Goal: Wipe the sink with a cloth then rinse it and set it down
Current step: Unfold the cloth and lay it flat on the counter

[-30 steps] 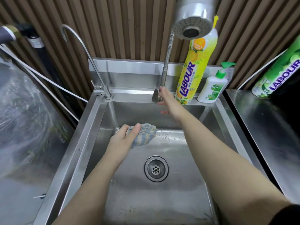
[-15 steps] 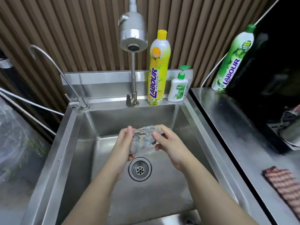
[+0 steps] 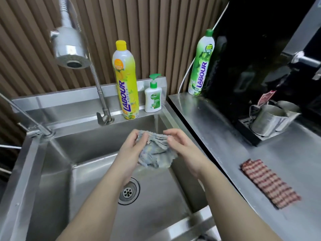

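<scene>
A crumpled blue-grey cloth [image 3: 155, 152] hangs over the steel sink [image 3: 97, 171], above and right of the drain [image 3: 128, 192]. My left hand [image 3: 130, 150] grips its left side with fingers closed on the fabric. My right hand [image 3: 180, 146] is at the cloth's right edge, fingers curled and touching it. The spray tap head [image 3: 71, 47] hangs high at the left; I see no water running from it. Its lever base [image 3: 104, 117] stands on the back ledge.
A yellow dish-soap bottle [image 3: 126, 80] and a white hand-soap pump [image 3: 153, 96] stand on the sink's back ledge. On the right counter [image 3: 225, 136] are a green bottle [image 3: 201, 63], a steel jug [image 3: 271, 119], a black machine [image 3: 260, 58] and a red checked cloth [image 3: 269, 182]. A thin second tap [image 3: 34, 127] is at the left.
My right hand left the tap lever and joined the left hand on the cloth. Both hands lifted the cloth off the sink wall and shifted right; the view swung right.
</scene>
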Demonstrator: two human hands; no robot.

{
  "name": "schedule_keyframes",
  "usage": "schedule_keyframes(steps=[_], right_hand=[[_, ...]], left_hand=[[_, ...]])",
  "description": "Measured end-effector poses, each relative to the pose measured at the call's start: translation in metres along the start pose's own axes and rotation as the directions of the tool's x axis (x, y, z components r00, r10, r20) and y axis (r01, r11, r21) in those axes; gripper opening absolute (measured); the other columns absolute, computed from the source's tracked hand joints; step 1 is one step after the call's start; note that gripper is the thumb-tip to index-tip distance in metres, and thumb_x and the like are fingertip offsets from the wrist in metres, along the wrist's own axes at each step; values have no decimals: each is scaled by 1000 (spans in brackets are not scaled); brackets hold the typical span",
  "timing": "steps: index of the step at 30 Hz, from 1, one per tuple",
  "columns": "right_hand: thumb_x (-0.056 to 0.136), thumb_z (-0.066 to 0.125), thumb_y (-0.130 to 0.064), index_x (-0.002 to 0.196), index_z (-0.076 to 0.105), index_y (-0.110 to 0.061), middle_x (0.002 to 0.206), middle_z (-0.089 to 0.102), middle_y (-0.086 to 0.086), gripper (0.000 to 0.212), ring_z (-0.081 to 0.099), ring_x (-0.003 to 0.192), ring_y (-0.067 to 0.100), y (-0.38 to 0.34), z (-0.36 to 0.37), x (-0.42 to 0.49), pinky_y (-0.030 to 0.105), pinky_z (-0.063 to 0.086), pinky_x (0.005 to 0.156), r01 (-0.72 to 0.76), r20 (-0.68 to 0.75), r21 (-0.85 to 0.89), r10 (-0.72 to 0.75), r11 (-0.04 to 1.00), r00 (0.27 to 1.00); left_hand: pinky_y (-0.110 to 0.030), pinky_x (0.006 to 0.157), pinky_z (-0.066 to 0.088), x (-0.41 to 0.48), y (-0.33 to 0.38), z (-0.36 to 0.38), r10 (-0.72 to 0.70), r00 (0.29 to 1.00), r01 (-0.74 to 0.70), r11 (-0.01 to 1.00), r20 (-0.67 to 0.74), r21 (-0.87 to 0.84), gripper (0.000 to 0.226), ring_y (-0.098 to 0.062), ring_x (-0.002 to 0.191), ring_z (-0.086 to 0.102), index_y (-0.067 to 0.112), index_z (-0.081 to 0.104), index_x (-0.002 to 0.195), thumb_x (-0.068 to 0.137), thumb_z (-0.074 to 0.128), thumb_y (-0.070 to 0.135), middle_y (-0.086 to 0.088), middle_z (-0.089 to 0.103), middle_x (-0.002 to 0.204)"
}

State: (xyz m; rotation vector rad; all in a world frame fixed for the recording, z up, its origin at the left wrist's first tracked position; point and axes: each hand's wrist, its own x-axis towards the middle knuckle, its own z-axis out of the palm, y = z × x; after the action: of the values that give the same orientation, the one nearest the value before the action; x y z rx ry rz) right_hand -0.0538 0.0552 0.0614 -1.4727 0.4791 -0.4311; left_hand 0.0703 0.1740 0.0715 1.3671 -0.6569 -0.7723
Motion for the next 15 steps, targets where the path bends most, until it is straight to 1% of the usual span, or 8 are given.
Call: schedule_keyframes(steps=[1,3,5,7,8,11,14,15], right_hand=[[81,61,-34,108,58,-14,98,61,-1,34,57,87,8,-2,-6,0,17,45,78,-6,26,-44,7,999,1000],[79,64,-32,101,60,-8,99,58,5,33,54,90,11,-6,-18,0,25,42,85,2,30,-139,2,990,1000],[86,62,-29,90,57,-5,91,56,2,25,53,84,9,-10,-27,0,22,41,81,1,17,-141,1,990,1000],[92,57,-25,87,53,-10,85,54,1,17,52,79,9,-15,-32,1,22,42,73,6,-7,-72,-6,997,1000],[92,57,-27,86,52,-12,84,53,4,17,51,79,12,-17,-35,4,26,42,73,19,-36,-56,-21,998,999],[89,57,-32,87,53,-9,84,55,8,23,52,80,18,-22,-49,7,36,42,75,62,-121,-143,-80,988,989],[91,59,-23,80,56,-13,80,56,6,15,52,76,15,-30,-71,6,29,41,69,86,-138,-148,-107,985,985],[91,59,-22,78,58,-15,78,56,3,14,51,74,13,-32,-79,6,24,41,68,105,-143,-143,-125,984,982]], left_hand=[[-20,54,50,3,1,4,13,1000,-13,1000,11,-6,19,-7,67,63,15,51,82,93,48,30,7,65,70],[-19,58,50,10,2,14,27,999,-27,999,22,-22,19,-6,67,61,18,51,77,92,50,30,8,64,69],[-18,59,50,15,2,23,22,999,-20,999,42,-38,19,-6,67,61,17,51,78,92,50,29,7,64,70],[-22,66,52,20,1,31,4,996,2,998,94,-56,20,-8,74,63,16,53,83,88,52,35,2,66,79],[-26,72,52,24,1,35,-9,991,17,998,130,-55,25,-11,80,64,15,54,88,84,54,40,0,67,86],[-31,82,49,35,1,50,-54,979,57,998,197,-9,35,-14,91,65,14,60,102,84,54,43,-3,70,100],[-25,76,46,48,5,66,-47,977,37,998,209,50,12,-9,81,62,18,65,89,91,55,23,4,69,85],[-25,74,44,53,5,71,-38,977,24,998,210,66,13,-7,77,60,21,65,81,90,56,20,6,66,79]])
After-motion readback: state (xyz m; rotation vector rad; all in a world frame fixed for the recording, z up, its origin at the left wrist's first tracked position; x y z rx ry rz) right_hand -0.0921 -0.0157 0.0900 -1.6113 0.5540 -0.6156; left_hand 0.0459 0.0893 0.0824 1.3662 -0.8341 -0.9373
